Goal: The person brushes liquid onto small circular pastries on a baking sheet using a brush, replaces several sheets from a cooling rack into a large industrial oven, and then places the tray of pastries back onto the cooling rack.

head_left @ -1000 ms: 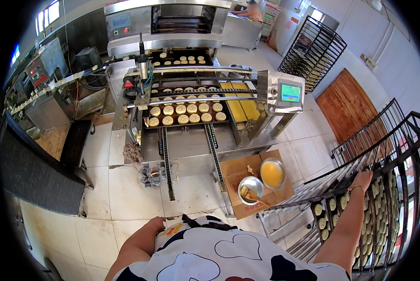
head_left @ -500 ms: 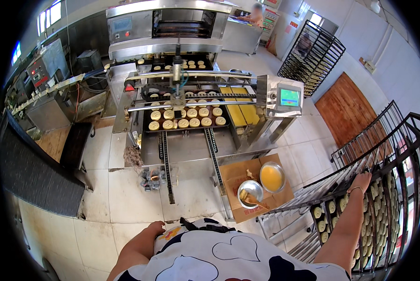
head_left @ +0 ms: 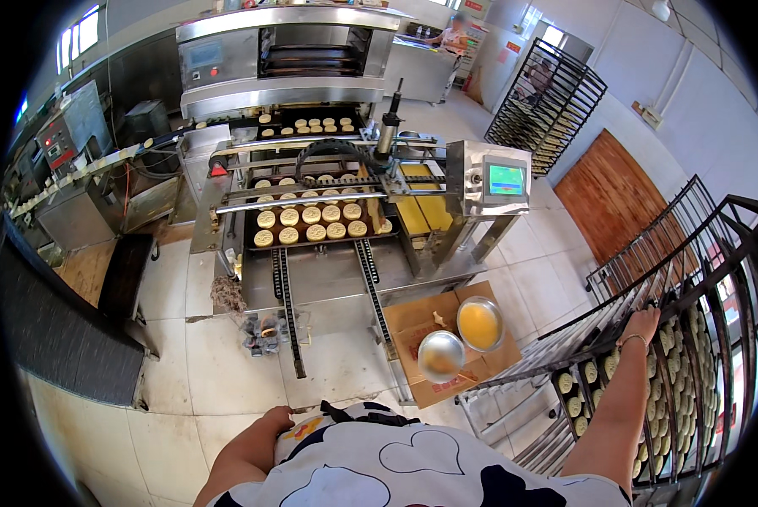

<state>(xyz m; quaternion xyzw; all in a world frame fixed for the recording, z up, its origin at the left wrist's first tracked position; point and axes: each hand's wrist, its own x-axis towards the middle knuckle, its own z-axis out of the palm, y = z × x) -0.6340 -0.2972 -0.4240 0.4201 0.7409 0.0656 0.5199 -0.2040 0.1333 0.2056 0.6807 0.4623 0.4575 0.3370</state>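
Observation:
My right hand (head_left: 640, 324) is wrapped round the dark metal frame of a tall tray rack (head_left: 738, 224) on my right. Several dark trays in that rack carry rows of pale round cakes (head_left: 583, 373). At my waist, my left hand (head_left: 276, 422) rests beside the patterned apron (head_left: 370, 465); its fingers are mostly hidden. Ahead stands a metal machine with a gantry head (head_left: 387, 139) above a tray of round stamped cakes (head_left: 314, 232). Near its front right corner, a metal bowl (head_left: 440, 355) and a bowl of yellow liquid (head_left: 481, 324) sit on flattened cardboard (head_left: 412, 317).
A control screen (head_left: 505, 177) faces me on the machine's right. Behind is a steel oven (head_left: 286, 59). Another loaded rack (head_left: 548, 106) stands at the far right, near a brown wooden board (head_left: 624, 198). A person (head_left: 455, 38) is at a far counter. A dark-covered conveyor (head_left: 75, 325) lies left.
The gantry head has shifted right across the cake tray. The view has moved slightly, while my right hand keeps its hold on the rack and my left hand stays at my waist.

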